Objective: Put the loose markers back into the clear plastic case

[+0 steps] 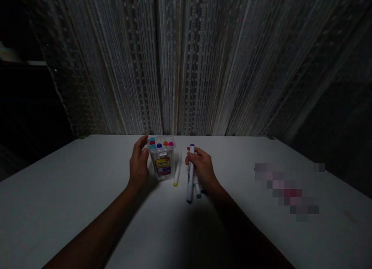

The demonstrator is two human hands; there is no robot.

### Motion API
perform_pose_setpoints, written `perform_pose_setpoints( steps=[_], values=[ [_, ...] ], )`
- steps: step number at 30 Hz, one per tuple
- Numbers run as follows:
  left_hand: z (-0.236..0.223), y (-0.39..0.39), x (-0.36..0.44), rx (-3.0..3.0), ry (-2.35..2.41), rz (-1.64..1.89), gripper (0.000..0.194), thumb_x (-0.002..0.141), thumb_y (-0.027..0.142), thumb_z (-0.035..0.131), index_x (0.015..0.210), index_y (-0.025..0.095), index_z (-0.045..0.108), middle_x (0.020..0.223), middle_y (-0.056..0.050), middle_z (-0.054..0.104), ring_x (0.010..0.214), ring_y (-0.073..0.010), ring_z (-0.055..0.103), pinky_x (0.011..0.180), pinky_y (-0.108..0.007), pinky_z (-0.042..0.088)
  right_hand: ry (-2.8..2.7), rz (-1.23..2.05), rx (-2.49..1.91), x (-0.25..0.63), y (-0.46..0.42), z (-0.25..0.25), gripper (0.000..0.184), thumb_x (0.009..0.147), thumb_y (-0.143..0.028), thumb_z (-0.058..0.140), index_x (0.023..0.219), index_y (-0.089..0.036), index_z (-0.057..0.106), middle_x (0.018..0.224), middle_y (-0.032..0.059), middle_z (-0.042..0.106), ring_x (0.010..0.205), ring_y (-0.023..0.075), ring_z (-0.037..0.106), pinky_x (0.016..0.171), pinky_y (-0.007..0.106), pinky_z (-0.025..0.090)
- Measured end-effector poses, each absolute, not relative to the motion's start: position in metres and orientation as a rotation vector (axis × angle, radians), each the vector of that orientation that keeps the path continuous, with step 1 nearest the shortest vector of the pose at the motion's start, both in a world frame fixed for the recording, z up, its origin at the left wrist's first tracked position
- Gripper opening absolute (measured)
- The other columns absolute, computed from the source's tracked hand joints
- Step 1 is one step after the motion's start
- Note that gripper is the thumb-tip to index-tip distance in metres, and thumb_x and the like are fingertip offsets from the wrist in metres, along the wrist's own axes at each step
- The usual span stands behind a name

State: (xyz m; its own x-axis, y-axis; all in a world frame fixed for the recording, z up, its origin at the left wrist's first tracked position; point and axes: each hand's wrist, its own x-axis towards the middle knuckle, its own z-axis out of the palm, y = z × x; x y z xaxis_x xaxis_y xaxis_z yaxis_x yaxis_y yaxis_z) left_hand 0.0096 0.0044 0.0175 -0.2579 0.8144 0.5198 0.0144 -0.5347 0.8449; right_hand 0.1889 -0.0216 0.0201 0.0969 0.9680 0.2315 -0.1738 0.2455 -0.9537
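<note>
A clear plastic marker case (163, 166) with a yellow and blue label stands on the table. Several markers sit in it, their coloured ends up: blue, light blue, red, orange and pink. My left hand (138, 164) is curved around the case's left side, fingers at its back corner and thumb by its near left edge. My right hand (203, 166) pinches a white marker (190, 176) with a purple end, pointing away from me. Beneath that hand lies a green-ended marker (198, 189), partly hidden. A yellow-ended marker (177, 170) lies between the case and my right hand.
The white table (87, 191) spreads to both sides. A blurred-out patch (290, 192) with pinkish and red tones covers something on the right. Behind the table's far edge hangs a grey patterned curtain (180, 67). The room is dim.
</note>
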Motion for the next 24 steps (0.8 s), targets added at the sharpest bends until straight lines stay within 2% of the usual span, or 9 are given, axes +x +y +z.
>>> perform_pose_setpoints(
  steps=[4,7,11,13,17,21,24],
  values=[
    [0.014,0.007,0.014,1.281,1.028,1.639,0.071,0.069,0.067,0.041,0.125,0.022,0.042,0.112,-0.005,0.060,0.083,-0.0008,0.059,0.067,-0.007,0.049,-1.232,1.054,-0.924,0.184,-0.021,0.015,0.023,0.070,-0.038,0.057,0.077,-0.017,0.051,0.051,-0.0062,0.050,0.046,0.0074,0.041,0.046,0.021,0.030],
    [0.014,0.009,0.012,1.314,1.064,1.690,0.075,0.062,0.070,0.052,0.117,0.019,0.048,0.104,-0.003,0.060,0.078,0.0003,0.057,0.063,-0.006,0.048,-1.287,1.102,-0.913,0.177,-0.023,0.013,0.022,0.075,-0.041,0.052,0.073,-0.019,0.045,0.051,-0.0072,0.048,0.045,0.0066,0.041,0.044,0.020,0.032],
    [0.014,0.011,0.007,1.370,1.044,1.726,0.079,0.050,0.075,0.059,0.101,0.014,0.056,0.092,0.000,0.061,0.072,0.0016,0.054,0.059,-0.005,0.044,-1.284,1.189,-0.889,0.171,-0.027,0.012,0.022,0.076,-0.041,0.052,0.076,-0.020,0.044,0.064,-0.0049,0.054,0.045,0.0062,0.047,0.042,0.020,0.038],
    [0.013,0.010,0.006,1.402,0.988,1.707,0.079,0.052,0.078,0.055,0.096,0.013,0.057,0.087,-0.001,0.062,0.071,0.0015,0.054,0.058,-0.005,0.042,-1.286,1.185,-0.882,0.170,-0.027,0.012,0.023,0.076,-0.041,0.053,0.077,-0.020,0.045,0.066,-0.0044,0.056,0.045,0.0060,0.048,0.040,0.019,0.039],
    [0.009,0.010,0.008,1.428,0.894,1.729,0.070,0.063,0.075,0.044,0.091,0.012,0.057,0.076,0.000,0.062,0.066,0.0017,0.054,0.060,-0.006,0.043,-1.299,1.171,-0.873,0.170,-0.026,0.010,0.023,0.076,-0.041,0.054,0.075,-0.019,0.047,0.066,-0.0051,0.055,0.046,0.0057,0.050,0.040,0.018,0.040],
    [0.003,0.016,0.009,1.356,0.736,1.639,0.071,0.065,0.073,0.042,0.106,0.015,0.054,0.101,-0.003,0.064,0.087,-0.0025,0.061,0.078,-0.009,0.051,-1.323,1.162,-0.880,0.170,-0.028,0.010,0.023,0.077,-0.040,0.054,0.078,-0.018,0.051,0.077,-0.0019,0.059,0.047,0.0048,0.051,0.040,0.019,0.040],
    [0.000,0.022,0.007,1.335,0.665,1.505,0.082,0.059,0.076,0.047,0.117,0.018,0.048,0.112,-0.005,0.061,0.094,-0.0056,0.062,0.082,-0.012,0.052,-1.307,1.139,-0.900,0.171,-0.028,0.011,0.024,0.077,-0.042,0.055,0.079,-0.018,0.050,0.084,0.0001,0.062,0.046,0.0047,0.051,0.039,0.019,0.040]
  ],
)
